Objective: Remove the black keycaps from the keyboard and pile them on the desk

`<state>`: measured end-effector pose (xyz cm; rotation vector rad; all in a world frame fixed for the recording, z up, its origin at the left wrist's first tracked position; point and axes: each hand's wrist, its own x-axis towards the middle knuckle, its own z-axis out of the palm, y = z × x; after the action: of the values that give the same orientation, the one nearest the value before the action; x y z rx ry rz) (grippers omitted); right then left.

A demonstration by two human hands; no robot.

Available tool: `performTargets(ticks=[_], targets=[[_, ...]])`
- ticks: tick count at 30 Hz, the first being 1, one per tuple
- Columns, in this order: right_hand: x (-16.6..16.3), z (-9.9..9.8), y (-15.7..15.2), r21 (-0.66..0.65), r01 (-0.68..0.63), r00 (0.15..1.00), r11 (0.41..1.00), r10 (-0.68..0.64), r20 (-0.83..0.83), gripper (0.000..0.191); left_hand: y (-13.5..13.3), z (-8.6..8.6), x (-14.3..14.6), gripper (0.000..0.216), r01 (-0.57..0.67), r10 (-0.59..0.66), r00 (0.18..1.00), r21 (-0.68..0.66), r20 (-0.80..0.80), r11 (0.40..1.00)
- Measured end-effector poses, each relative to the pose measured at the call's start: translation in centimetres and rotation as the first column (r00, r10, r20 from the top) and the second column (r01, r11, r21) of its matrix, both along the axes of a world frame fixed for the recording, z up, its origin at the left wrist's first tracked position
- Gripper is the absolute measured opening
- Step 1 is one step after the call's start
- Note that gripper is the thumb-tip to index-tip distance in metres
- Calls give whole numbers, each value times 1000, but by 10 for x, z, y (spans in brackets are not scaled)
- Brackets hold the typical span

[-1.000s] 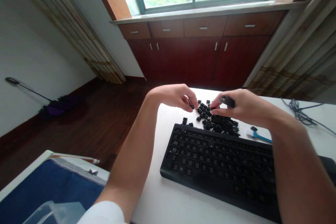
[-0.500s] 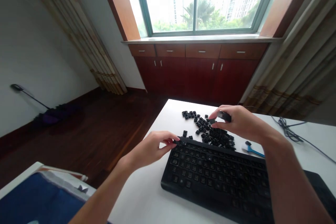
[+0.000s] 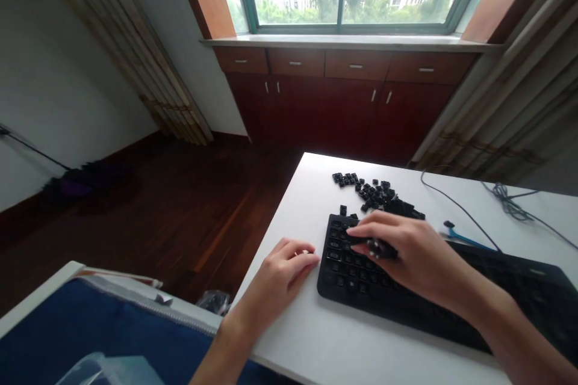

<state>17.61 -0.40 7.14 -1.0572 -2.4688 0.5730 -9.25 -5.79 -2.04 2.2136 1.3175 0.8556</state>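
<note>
A black keyboard (image 3: 406, 307) lies on the white table, small square key positions showing at its left end. My right hand (image 3: 397, 240) is over that left part, closed on a small dark tool (image 3: 382, 248) whose exact kind I cannot make out. The tool's working end is hidden by the fingers. My left hand (image 3: 289, 271) rests on the table just left of the keyboard, fingers loosely bent and slightly apart, with nothing visible in them. Behind the keyboard lies a heap of loose black keycaps (image 3: 377, 197).
A thin blue-handled tool (image 3: 472, 239) with a dark end lies behind the keyboard. Black cables (image 3: 510, 203) cross the table at the right. Beside the white table (image 3: 289, 328), a blue cloth surface (image 3: 135, 328) and a clear plastic container (image 3: 108, 370) are at lower left.
My right hand came from the keycap heap back toward me, over the keyboard's left part, still holding the dark tool. My left hand released the keyboard's top-left corner and dropped beside it. The view tilted down.
</note>
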Motion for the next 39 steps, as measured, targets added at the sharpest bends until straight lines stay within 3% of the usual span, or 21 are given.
performTargets(ticks=[4,8,16,21,28,39], targets=[[-4,-43,-48,-55,93,992,994,-97,-80,31,-6,-5,-3,32,-9,17,996,-85,86,996],[-8,-66,-73,54,193,976,980,-186,-117,28,-8,-11,-5,40,-30,51,990,-160,133,987],[2,-79,-98,277,257,964,926,-223,-148,36,-7,-1,-3,40,49,-49,999,-3,-9,999],[16,-94,-116,354,251,967,901,-221,-122,45,-12,2,1,43,111,-111,991,-2,-79,994],[19,-102,-117,257,270,958,928,-232,-171,43,-14,2,3,44,118,-119,988,-9,-97,993],[20,-101,-118,187,310,943,932,-276,-187,42,-10,-2,5,45,8,-9,999,-19,-37,1000]])
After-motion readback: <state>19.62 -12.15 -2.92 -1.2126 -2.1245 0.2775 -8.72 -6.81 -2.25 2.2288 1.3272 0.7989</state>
